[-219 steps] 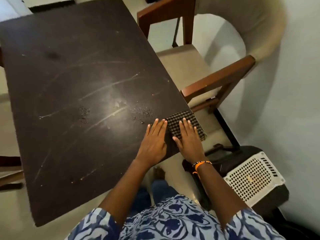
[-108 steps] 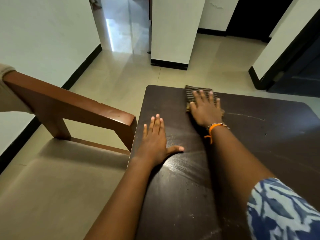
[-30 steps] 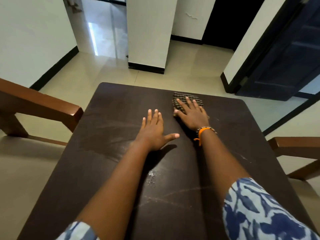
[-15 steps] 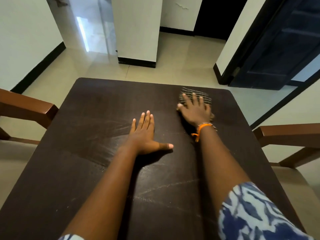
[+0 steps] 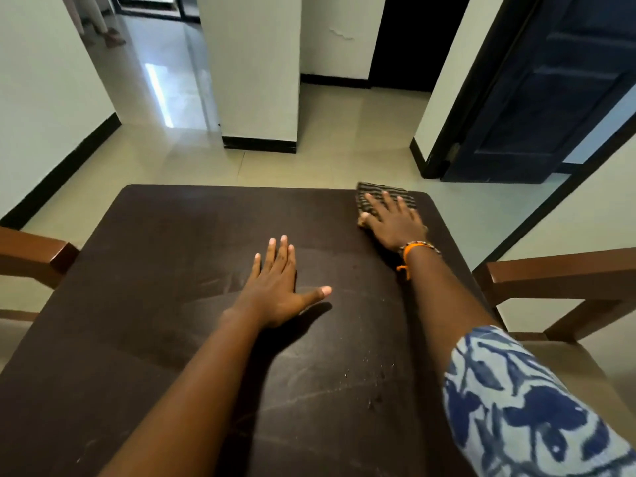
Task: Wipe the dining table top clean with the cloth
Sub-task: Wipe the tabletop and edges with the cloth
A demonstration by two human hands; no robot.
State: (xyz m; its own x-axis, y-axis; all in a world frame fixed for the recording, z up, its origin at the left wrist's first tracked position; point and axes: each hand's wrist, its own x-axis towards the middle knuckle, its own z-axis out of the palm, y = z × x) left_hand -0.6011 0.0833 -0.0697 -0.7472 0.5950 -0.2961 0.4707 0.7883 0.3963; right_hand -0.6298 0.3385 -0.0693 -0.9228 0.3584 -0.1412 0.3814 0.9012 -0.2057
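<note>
The dark brown dining table top fills the lower part of the head view. A checked dark cloth lies at the table's far right corner. My right hand presses flat on the cloth with fingers spread, and its wrist wears an orange band. My left hand rests flat and bare on the middle of the table, thumb out to the right. Pale smear lines and a few crumbs show on the surface near my right forearm.
A wooden chair arm stands close to the table's right edge, and another wooden chair arm at the left edge. Beyond the far edge lies tiled floor, a white pillar and a dark blue door.
My right hand has slid the cloth along the far edge to the right, reaching the far right corner. My left hand stays flat on the table middle.
</note>
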